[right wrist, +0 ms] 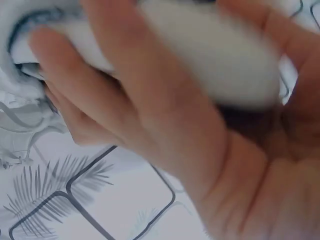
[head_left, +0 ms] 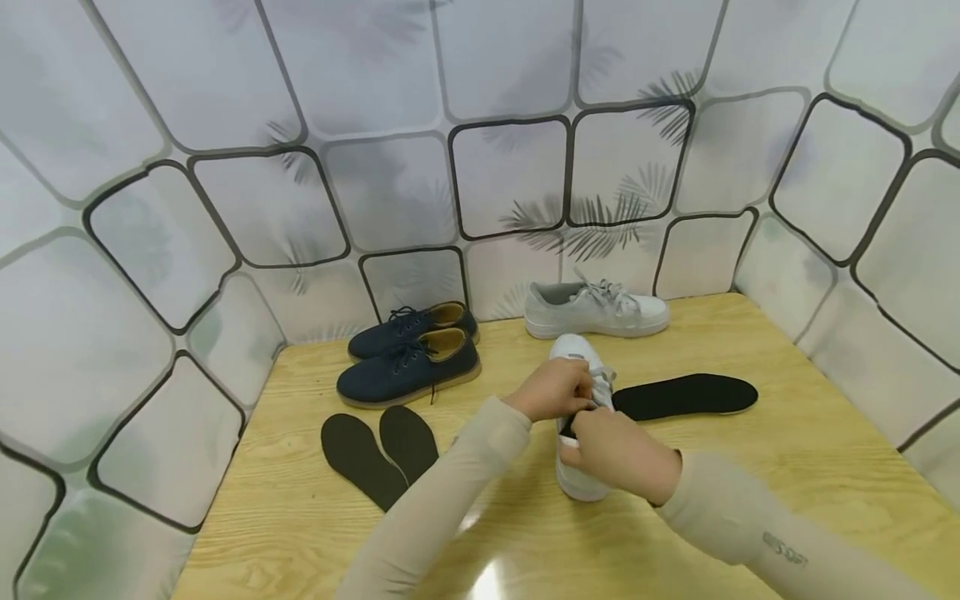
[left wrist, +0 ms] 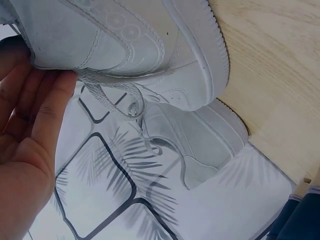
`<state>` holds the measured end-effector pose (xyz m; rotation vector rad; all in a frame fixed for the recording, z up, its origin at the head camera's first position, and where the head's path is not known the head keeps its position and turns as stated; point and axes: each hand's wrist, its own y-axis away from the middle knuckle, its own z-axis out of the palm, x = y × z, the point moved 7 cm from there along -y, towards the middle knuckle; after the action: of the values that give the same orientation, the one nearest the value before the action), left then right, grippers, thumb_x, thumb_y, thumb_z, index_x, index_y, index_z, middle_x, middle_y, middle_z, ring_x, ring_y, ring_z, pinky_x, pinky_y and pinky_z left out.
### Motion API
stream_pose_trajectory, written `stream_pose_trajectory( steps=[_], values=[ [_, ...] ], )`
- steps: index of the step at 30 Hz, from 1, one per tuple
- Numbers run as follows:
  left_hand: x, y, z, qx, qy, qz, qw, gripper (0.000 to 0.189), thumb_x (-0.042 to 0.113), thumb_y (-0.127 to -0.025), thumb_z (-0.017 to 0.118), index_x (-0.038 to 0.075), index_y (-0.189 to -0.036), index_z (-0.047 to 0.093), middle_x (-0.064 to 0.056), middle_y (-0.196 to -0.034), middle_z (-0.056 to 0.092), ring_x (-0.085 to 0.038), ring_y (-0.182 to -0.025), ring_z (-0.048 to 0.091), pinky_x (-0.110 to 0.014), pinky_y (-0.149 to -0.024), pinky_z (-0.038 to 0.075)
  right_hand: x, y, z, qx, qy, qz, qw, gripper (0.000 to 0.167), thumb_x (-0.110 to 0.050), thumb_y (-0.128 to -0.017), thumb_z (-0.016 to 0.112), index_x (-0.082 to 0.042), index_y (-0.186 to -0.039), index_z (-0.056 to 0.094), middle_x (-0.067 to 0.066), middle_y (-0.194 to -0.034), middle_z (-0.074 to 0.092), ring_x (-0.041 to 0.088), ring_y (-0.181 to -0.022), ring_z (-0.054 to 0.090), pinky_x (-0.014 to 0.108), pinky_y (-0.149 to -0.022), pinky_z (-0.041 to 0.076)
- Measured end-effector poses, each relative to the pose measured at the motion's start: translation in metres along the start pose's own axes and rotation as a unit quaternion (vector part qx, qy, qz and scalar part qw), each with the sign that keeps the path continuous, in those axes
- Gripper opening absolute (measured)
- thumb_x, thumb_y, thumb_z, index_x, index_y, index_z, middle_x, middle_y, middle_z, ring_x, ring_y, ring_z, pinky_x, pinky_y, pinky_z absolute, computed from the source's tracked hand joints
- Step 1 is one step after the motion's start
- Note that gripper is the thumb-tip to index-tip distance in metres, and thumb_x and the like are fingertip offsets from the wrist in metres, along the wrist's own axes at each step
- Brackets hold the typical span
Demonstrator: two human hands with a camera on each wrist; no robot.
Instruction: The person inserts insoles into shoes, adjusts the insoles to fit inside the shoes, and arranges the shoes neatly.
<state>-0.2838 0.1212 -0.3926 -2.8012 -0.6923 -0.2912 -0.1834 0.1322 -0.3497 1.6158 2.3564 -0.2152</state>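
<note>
A white lace-up sneaker (head_left: pixel 581 485) stands on the table with its toe pointing away from me. My left hand (head_left: pixel 553 390) pinches the sneaker's upper at the edge of its opening; the left wrist view shows the fingers (left wrist: pixel 52 107) at that edge. An insole (head_left: pixel 567 428), black on top, sits partly in the opening. My right hand (head_left: pixel 628 454) grips its heel end, whose pale underside (right wrist: pixel 215 55) looks blurred in the right wrist view. The insole's front part is hidden by the shoe and hands. Right of the sneaker lies another black insole (head_left: pixel 690 396).
A second white sneaker (head_left: pixel 592 310) stands at the back by the patterned wall covering (head_left: pixel 405 200). Two navy lace-up shoes (head_left: pixel 408 367) are at the back left. Two dark insoles (head_left: pixel 360 454) lie in front of them on the wooden table (head_left: pixel 262 517), near my left forearm.
</note>
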Motion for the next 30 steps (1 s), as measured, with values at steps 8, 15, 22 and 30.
stream_pose_trajectory(
  steps=[8,15,22,30],
  values=[
    [-0.001,-0.001,-0.003,0.011,0.0,0.009,0.9999,0.017,0.017,-0.084,0.075,0.014,-0.07,0.067,0.004,-0.074,0.051,-0.007,-0.064,0.047,-0.016,-0.063,0.038,-0.005,0.013,0.008,0.142,0.035,-0.02,0.989,0.038,-0.004,-0.086,0.066,-0.008,-0.056,0.043,-0.001,-0.048,0.039,0.011,-0.042,0.04,0.023,-0.037,0.033],
    [0.001,0.001,-0.001,0.005,0.011,0.004,0.9999,0.019,0.017,-0.084,0.076,0.014,-0.068,0.065,0.006,-0.073,0.049,-0.006,-0.064,0.046,-0.016,-0.062,0.038,0.004,0.009,0.015,0.139,0.0,-0.002,0.9903,0.036,-0.002,-0.087,0.064,-0.008,-0.058,0.043,-0.001,-0.049,0.038,0.01,-0.043,0.038,0.022,-0.039,0.029],
    [0.002,0.001,-0.001,0.01,0.014,0.001,0.9999,0.02,0.015,-0.083,0.076,0.013,-0.067,0.064,0.006,-0.072,0.047,-0.006,-0.064,0.046,-0.016,-0.062,0.037,0.012,0.001,0.016,0.151,0.001,-0.009,0.9885,0.031,-0.003,-0.085,0.065,-0.004,-0.059,0.048,0.002,-0.051,0.044,0.013,-0.046,0.044,0.027,-0.041,0.036],
    [0.001,0.001,0.0,0.005,0.019,-0.011,0.9997,0.019,0.016,-0.084,0.076,0.013,-0.068,0.065,0.005,-0.073,0.049,-0.006,-0.064,0.046,-0.016,-0.062,0.038,0.028,-0.009,0.019,0.094,-0.061,0.021,0.9936,0.026,-0.007,-0.088,0.064,-0.006,-0.065,0.052,0.001,-0.056,0.046,0.014,-0.05,0.047,0.028,-0.046,0.038]
  ],
)
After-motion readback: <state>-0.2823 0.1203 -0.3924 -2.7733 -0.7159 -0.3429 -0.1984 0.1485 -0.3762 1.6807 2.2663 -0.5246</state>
